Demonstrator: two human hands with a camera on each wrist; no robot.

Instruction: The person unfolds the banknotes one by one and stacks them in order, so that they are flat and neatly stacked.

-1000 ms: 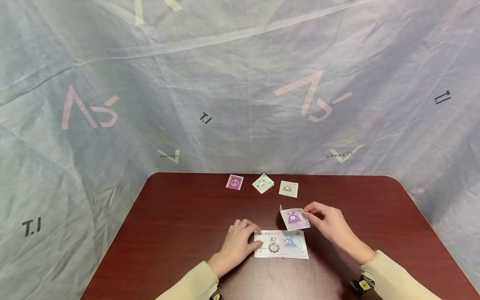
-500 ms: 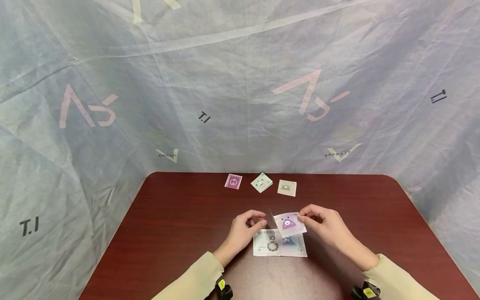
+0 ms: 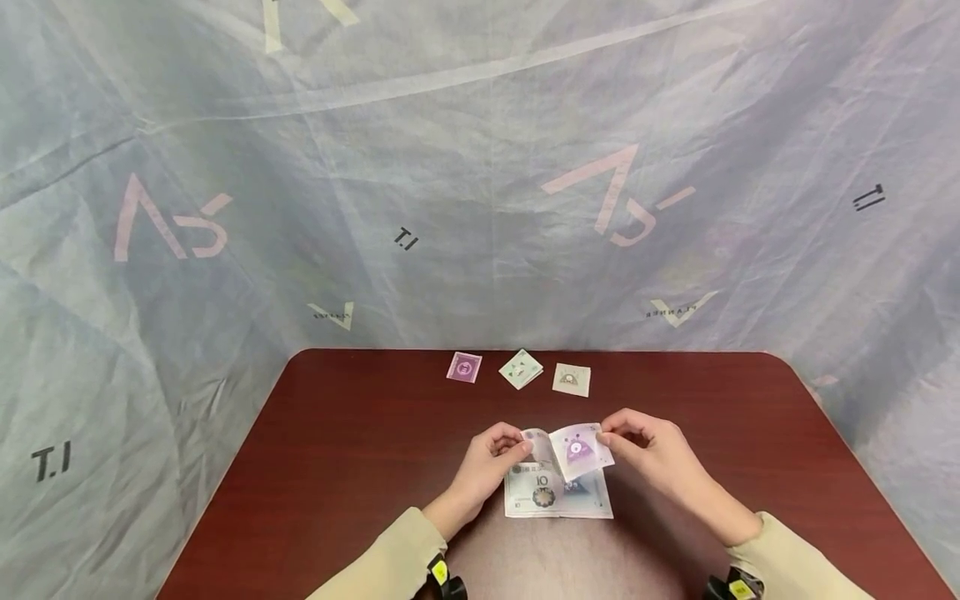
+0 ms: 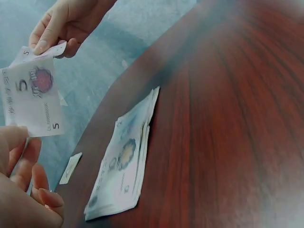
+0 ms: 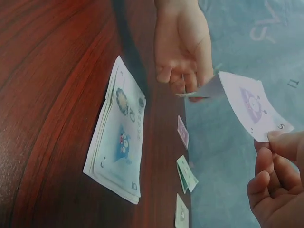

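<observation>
Both hands hold a purple play banknote [image 3: 577, 452] marked 5, raised above the table and creased down its middle. My left hand [image 3: 483, 467] pinches its left end between thumb and fingers. At the opposite end, the thumb and fingers of my right hand [image 3: 654, 450] pinch a corner. The note's other face [image 4: 33, 97] shows in the left wrist view. Beneath the hands lies a stack of play banknotes [image 3: 543, 502], the top one marked 10 with a blue cartoon figure. In the head view, the raised note hides part of that stack.
Toward the table's far edge lie a folded purple note [image 3: 465, 367], a folded green note [image 3: 521, 369] and a folded pale brownish note [image 3: 572, 380], side by side. A grey printed cloth [image 3: 480, 208] hangs behind the dark red wooden table [image 3: 337, 475].
My left hand has left the stack, moved up and right, and taken the free left end of the purple banknote. My right hand has brought the note slightly left, and it is now spread wider.
</observation>
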